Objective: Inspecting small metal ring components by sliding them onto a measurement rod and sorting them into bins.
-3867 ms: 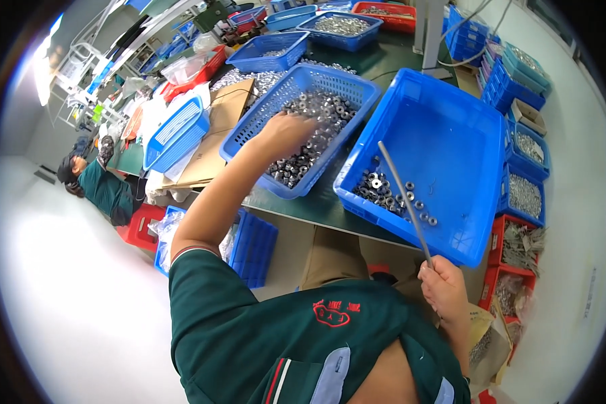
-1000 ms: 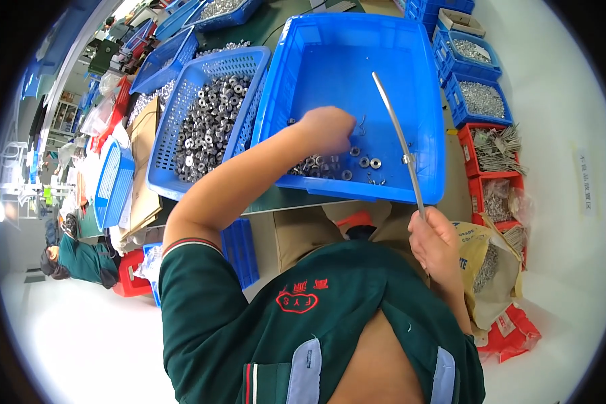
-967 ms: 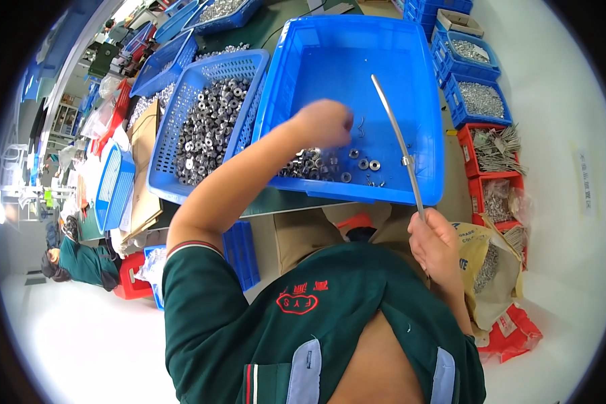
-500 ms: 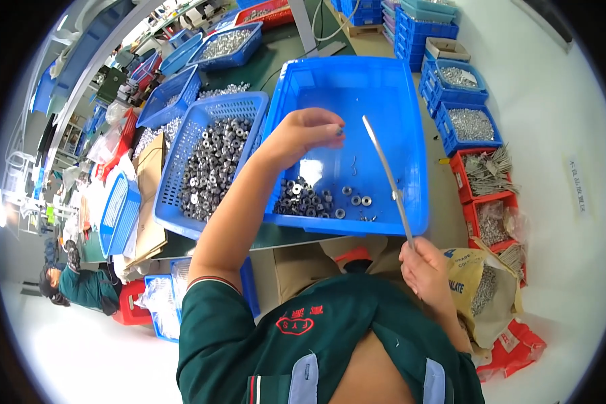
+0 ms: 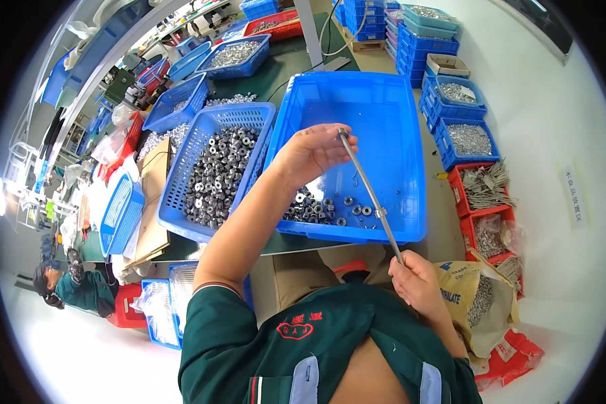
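My right hand (image 5: 416, 277) is closed around the lower end of a thin metal rod (image 5: 365, 180), which slants up and left over a blue plastic bin (image 5: 417, 155). A small metal collar (image 5: 381, 212) sits partway along the rod. At the rod's top end, the fingers of my left hand (image 5: 311, 155) pinch a small dark metal ring (image 5: 342, 134), which looks like a nut; whether the rod passes through it is unclear. Several loose nuts (image 5: 310, 210) lie in the bin's near left corner, partly hidden by my left forearm.
Left of the bin stands a blue perforated basket (image 5: 175, 202) of similar nuts. More baskets of metal parts and a cardboard sheet (image 5: 156, 195) lie farther left. Stacked blue crates (image 5: 468, 138), red boxes (image 5: 481, 188) and a yellow sack (image 5: 461, 289) line the right. Another person (image 5: 81, 289) is at far left.
The rod's top end has swung left to meet my left hand, which has moved slightly right and down with its pinched piece. My right hand has shifted a little left and down.
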### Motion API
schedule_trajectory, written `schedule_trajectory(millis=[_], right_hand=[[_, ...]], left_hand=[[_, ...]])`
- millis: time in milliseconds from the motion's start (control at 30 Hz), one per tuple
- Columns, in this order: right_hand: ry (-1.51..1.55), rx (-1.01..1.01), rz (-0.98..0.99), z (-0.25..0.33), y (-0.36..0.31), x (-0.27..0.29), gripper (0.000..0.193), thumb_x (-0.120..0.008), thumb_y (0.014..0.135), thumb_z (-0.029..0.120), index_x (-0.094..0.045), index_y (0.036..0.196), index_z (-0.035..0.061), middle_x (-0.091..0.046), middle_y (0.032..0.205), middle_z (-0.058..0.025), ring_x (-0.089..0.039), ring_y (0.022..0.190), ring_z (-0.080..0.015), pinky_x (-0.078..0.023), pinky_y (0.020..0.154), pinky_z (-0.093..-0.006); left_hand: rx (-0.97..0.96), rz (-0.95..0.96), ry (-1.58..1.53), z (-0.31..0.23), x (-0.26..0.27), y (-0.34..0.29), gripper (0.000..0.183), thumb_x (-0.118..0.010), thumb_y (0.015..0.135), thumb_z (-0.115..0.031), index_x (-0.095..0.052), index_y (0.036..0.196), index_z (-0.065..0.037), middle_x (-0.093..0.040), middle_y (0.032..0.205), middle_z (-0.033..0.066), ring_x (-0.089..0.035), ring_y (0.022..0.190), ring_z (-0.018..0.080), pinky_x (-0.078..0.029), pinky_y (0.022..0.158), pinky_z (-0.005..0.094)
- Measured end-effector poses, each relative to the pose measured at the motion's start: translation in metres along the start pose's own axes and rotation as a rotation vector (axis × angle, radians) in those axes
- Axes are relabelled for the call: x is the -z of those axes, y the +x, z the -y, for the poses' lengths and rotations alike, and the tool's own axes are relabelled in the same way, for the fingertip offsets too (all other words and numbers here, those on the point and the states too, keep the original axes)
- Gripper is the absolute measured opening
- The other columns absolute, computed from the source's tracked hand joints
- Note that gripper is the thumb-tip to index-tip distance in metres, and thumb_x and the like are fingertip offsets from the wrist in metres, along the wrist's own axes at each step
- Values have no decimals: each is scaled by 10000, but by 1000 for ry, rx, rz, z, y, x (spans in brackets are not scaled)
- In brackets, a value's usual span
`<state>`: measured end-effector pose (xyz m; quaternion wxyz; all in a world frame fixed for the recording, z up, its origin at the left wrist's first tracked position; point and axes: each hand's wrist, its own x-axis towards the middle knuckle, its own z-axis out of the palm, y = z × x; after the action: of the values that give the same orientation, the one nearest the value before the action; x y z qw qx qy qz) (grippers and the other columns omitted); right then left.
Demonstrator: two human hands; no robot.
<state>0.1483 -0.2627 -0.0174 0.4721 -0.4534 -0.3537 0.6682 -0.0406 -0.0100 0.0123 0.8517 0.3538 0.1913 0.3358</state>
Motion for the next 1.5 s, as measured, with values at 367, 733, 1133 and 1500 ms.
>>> schedule_trajectory(millis=[367, 733, 1133, 1500], right_hand=[[10, 40, -78, 9, 8, -5, 186, -458, 946, 167, -491, 820, 34, -382, 515, 46, -326, 389, -19, -247, 368, -178], [73, 25, -72, 3, 11, -1, 175, -477, 937, 164, -494, 827, 30, -388, 522, 48, -325, 393, -14, -242, 364, -177], [46, 22, -104, -3, 3, 9, 140, -489, 928, 135, -494, 846, 21, -390, 549, 51, -323, 422, -6, -243, 380, -172], [58, -18, -93, 0, 0, 12, 128, -501, 922, 134, -493, 836, 38, -392, 553, 52, -342, 426, -12, -249, 380, -169]], left_hand=[[217, 159, 266, 32, -26, -7, 206, -619, 845, -89, -606, 1025, 12, -649, 1010, 173, -658, 889, 236, -518, 832, 349], [176, 16, 736, 28, -24, -12, 341, -607, 868, -160, -558, 1151, 23, -641, 1043, 112, -630, 870, 157, -494, 734, 263], [66, 464, 2135, 54, 1, 0, 299, -668, 710, -92, -630, 1006, -111, -609, 962, 131, -597, 924, 323, -484, 764, 414], [183, 136, 1015, 17, 12, 16, 256, -660, 818, -184, -601, 1001, -15, -610, 904, 77, -582, 833, 155, -472, 747, 289]])
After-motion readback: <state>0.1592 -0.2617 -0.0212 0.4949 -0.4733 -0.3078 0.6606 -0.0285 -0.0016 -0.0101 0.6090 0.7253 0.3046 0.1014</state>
